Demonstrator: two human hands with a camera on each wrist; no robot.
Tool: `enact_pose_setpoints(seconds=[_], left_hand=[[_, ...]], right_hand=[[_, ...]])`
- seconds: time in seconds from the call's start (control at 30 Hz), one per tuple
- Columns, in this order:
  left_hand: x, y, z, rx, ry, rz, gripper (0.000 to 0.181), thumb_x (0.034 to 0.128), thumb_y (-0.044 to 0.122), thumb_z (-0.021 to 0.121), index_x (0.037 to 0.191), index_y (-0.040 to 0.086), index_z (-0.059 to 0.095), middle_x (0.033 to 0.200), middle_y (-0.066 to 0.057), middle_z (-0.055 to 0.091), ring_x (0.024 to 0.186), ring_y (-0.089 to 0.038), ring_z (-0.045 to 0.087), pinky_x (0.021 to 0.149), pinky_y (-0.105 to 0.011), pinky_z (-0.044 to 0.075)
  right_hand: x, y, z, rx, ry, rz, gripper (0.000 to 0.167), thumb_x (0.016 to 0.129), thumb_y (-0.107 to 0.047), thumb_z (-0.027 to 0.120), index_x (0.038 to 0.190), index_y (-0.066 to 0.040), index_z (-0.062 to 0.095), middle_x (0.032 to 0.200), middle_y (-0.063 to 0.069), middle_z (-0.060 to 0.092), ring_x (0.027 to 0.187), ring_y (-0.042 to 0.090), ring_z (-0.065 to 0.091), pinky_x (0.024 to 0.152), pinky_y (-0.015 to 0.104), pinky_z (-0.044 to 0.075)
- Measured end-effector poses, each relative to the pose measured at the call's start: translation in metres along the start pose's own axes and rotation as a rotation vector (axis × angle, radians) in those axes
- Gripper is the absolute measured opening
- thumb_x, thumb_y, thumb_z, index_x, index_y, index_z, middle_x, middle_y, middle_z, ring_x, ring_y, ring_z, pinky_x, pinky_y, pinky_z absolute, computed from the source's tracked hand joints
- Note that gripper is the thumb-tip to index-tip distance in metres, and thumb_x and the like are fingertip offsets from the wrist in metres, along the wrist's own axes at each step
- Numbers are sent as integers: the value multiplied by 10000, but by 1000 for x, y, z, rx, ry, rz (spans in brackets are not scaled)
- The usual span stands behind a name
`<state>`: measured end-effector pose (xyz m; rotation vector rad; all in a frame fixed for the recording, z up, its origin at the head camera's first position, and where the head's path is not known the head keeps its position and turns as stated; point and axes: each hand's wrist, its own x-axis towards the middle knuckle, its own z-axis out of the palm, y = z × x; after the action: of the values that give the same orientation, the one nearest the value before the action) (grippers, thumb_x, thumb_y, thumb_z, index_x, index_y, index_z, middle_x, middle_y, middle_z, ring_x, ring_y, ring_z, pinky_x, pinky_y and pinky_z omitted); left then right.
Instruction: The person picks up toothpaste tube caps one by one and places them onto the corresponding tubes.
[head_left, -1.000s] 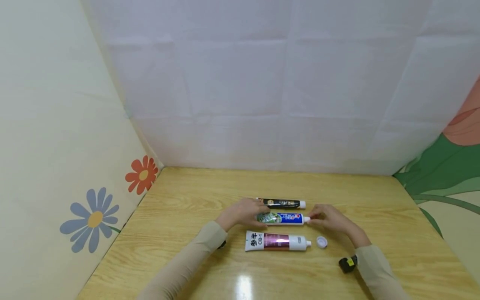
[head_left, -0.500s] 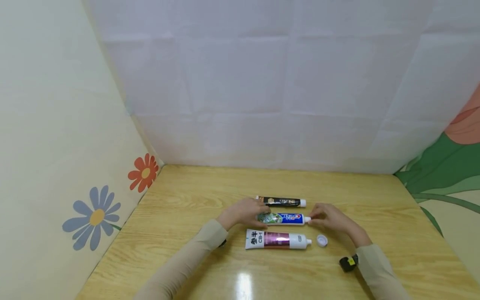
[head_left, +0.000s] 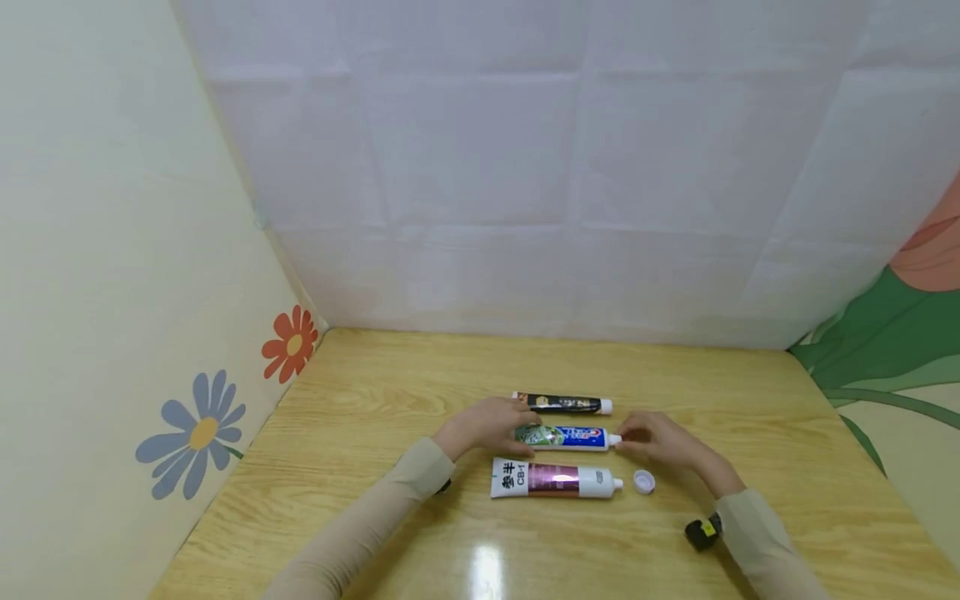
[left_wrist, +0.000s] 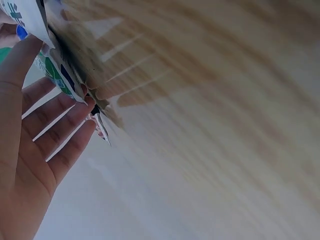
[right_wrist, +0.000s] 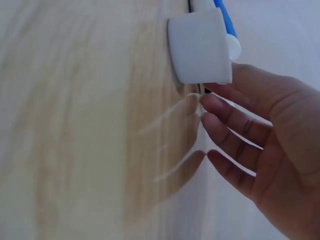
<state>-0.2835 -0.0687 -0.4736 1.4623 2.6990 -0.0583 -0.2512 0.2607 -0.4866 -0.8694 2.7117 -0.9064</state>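
Note:
A blue and green toothpaste tube [head_left: 570, 437] lies between two others on the wooden table. My left hand [head_left: 487, 425] holds its tail end, thumb on the near side and fingers on the far side; the left wrist view shows the fingers [left_wrist: 60, 120] spread behind the tube. At the other end, my right hand [head_left: 663, 440] pinches the small white cap [head_left: 614, 439]. In the right wrist view a loose white cap [right_wrist: 200, 47] partly hides the thumb and index finger, while the other fingers [right_wrist: 235, 145] touch the table.
Nearer me lies a white and pink toothpaste tube [head_left: 555, 481] with its nozzle bare; the loose cap stands right of it. A black toothpaste tube [head_left: 568, 405] lies farther back. White cloth [head_left: 465, 167] closes off the table's back edge, and a painted wall [head_left: 112, 292] its left side.
My right wrist has shifted slightly to the right and nearer me, its fingers staying at the small cap. The left hand and all three tubes keep their places.

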Motion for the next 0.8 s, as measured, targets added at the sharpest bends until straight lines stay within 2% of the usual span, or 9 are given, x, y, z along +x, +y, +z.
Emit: enact_pose_setpoints(seconds=[0.27,0.53,0.63,0.8], left_hand=[[-1,-1,3,-37,-9,-19,650,857,635,442,1346,208,464,1330,-18,509,1181,-188,512,995,-358,414],[-4,-3,8,9,44,-3,633,876,632,399,1354,222,459,1346,-28,490,1180,-181,506,982,-341,427],[-7,-2,7,28,69,6,614,891,608,404,1363,219,453,1387,-75,458,1211,-222,493,983,-360,428],[-12,2,6,6,68,-4,600,925,563,382,1414,215,381,1449,-139,365,1289,-279,415,1028,-392,378]], right_hand=[[-4,3,2,28,-7,-14,289,884,-323,614,1105,-139,636,941,-81,616,835,45,553,732,230,484],[-9,4,3,11,50,-187,387,914,-250,581,1244,-47,569,917,-79,626,783,13,548,692,230,489],[-12,5,3,5,59,-227,420,911,-220,586,1283,-32,535,883,-83,624,757,14,545,671,229,487],[-19,3,0,-19,44,-191,490,919,-259,572,1351,-53,468,861,-104,582,758,5,513,666,222,465]])
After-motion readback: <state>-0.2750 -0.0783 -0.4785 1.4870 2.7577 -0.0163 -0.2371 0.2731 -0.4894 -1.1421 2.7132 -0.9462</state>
